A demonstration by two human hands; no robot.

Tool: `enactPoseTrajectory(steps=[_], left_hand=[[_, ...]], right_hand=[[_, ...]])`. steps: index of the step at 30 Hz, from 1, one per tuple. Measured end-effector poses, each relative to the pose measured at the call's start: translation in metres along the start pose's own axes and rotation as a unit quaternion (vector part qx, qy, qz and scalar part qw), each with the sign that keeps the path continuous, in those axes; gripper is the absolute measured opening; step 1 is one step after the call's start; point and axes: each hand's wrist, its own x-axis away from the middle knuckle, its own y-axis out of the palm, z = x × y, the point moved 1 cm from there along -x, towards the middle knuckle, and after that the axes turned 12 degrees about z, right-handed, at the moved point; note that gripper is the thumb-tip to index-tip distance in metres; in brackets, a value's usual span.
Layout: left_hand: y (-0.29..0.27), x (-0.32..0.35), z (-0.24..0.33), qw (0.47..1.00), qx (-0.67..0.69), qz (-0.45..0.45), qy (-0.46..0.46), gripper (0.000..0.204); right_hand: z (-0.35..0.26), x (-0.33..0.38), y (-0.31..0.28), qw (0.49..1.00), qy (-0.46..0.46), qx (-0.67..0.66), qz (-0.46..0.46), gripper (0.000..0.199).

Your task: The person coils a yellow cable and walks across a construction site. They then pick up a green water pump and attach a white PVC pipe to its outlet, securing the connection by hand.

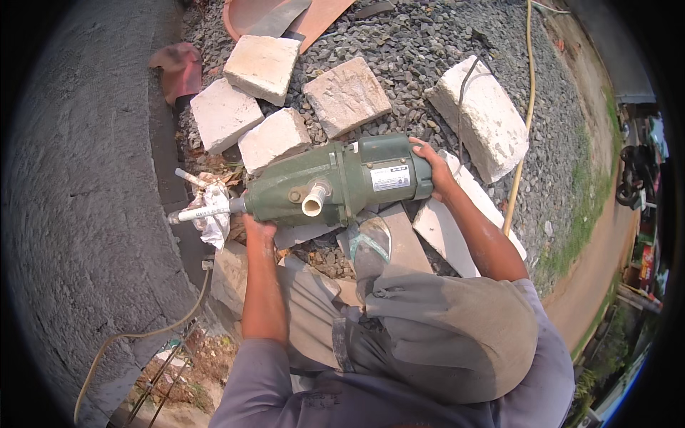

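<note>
A dark green water pump lies sideways across the middle of the view, above my feet. My left hand grips its narrow left end from below, fingers mostly hidden behind the casing. Round the motor's right end my right hand is closed, thumb side up. A short white pipe stub sticks out of the pump's side. From the left end runs a white plastic pipe with a grey fitting. Beside that pipe is a crumpled white plastic wrap. Whether the pump touches the blocks beneath is hidden.
Several pale blocks lie on grey gravel. A large block stands at right, beside a yellow hose. At left rises a rough grey wall. A sandalled foot is below the pump; a beige hose lies lower left.
</note>
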Motion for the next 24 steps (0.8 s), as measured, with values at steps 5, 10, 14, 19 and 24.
enactPoseTrajectory(steps=[5,10,14,19,24], left_hand=[[0.003,-0.001,0.005,1.000,-0.027,0.007,-0.007,0.026],[-0.026,-0.022,0.000,0.975,-0.186,0.117,0.017,0.046],[-0.027,-0.011,-0.001,0.916,-0.349,0.197,0.015,0.061],[-0.023,0.008,-0.001,0.935,-0.295,0.193,-0.024,0.040],[-0.013,0.027,0.021,0.961,-0.040,0.229,0.153,0.021]], right_hand=[[-0.006,0.003,0.004,0.996,-0.027,0.046,0.078,0.053],[0.006,-0.002,0.004,0.935,-0.181,0.249,0.174,0.049],[0.005,0.003,0.015,0.936,-0.177,0.239,0.189,0.050],[0.012,0.001,0.013,0.925,-0.225,0.243,0.187,0.044],[0.008,0.011,0.021,0.946,-0.200,0.204,0.154,0.045]])
